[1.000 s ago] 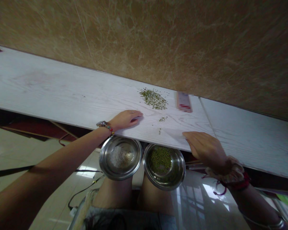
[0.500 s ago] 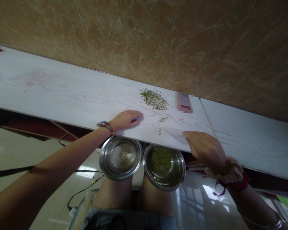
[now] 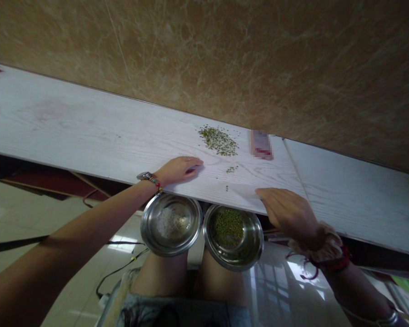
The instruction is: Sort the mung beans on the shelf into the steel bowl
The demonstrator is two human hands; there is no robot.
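Observation:
My left hand (image 3: 177, 169) lies flat on the white wooden board (image 3: 88, 131), fingers stretched and together, holding nothing. My right hand (image 3: 288, 210) is at the board's near edge, fingers closed on a thin white card (image 3: 246, 190) that lies on the board. A pile of green beans (image 3: 218, 141) sits near the wall, with a few stray beans (image 3: 231, 169) between the pile and the card. Below the edge, on my knees, are two steel bowls. The left bowl (image 3: 149, 236) holds white grains. The right bowl (image 3: 255, 247) holds green beans.
A brown marbled wall (image 3: 225, 59) rises right behind the board. A small red and white object (image 3: 261, 144) lies right of the bean pile. A seam (image 3: 295, 168) divides the board there. Tiled floor and a black cable (image 3: 116, 272) show below left.
My right hand and the card have slid slightly left along the board's near edge. My left hand and the bowls have not moved.

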